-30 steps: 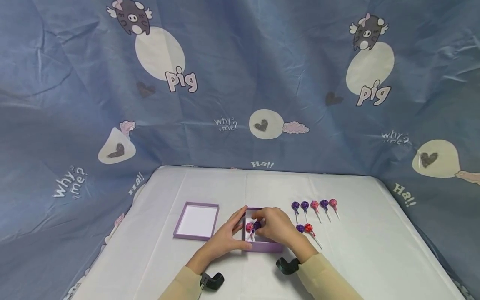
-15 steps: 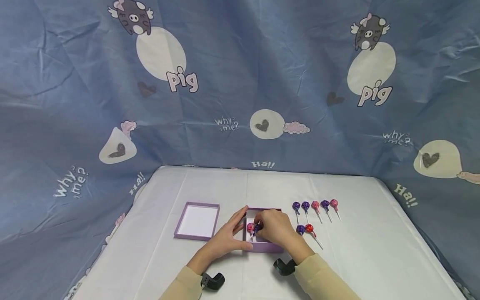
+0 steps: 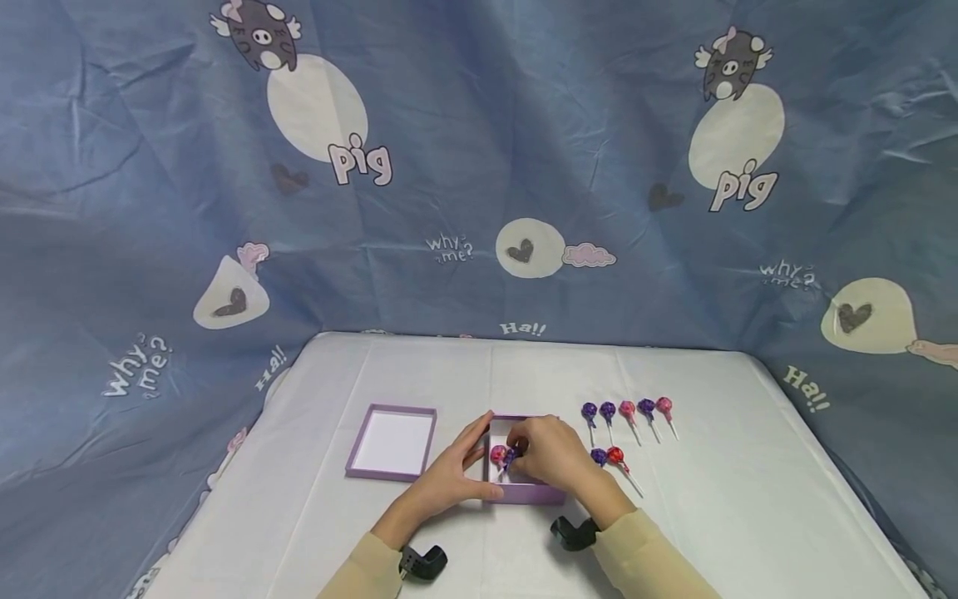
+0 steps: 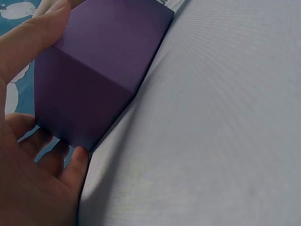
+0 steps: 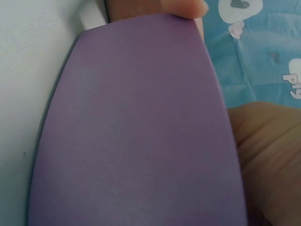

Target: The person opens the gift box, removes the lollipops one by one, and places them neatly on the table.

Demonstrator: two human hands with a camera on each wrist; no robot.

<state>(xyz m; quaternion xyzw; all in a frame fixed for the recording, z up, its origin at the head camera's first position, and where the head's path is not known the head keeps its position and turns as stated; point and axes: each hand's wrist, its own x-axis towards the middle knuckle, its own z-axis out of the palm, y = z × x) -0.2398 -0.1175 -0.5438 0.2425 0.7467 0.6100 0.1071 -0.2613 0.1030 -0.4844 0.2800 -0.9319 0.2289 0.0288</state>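
Note:
An open purple box with a white inside stands in front of me in the head view. My left hand steadies its left side, thumb at the front wall and fingers along the side. In the left wrist view, the thumb lies over the box's upper edge. Inside, a pink lollipop lies by the left wall. Beside it is a purple lollipop, its head pinched by my right hand, which reaches in over the right side. The right wrist view mostly shows the box's outer wall.
A purple-rimmed lid lies white inside up, left of the box. Right of the box, several lollipops form a back row. A purple lollipop and a red lollipop lie nearer, on the white table.
My right fingers have come down onto the purple lollipop, and its head has shifted slightly toward the pink one. The left hand and the box have stayed in place.

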